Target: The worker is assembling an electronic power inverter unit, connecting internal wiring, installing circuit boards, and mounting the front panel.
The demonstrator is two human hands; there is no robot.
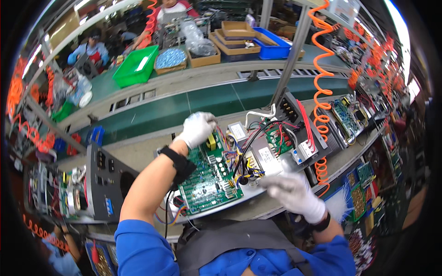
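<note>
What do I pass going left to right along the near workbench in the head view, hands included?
Dark upright panel → gloved left hand → small white-topped box → gloved right hand → far-right green circuit board.

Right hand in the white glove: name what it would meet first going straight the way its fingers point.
The white-gloved right hand would probably meet the bundle of thin blue and yellow wires first, though depth is unclear.
</note>
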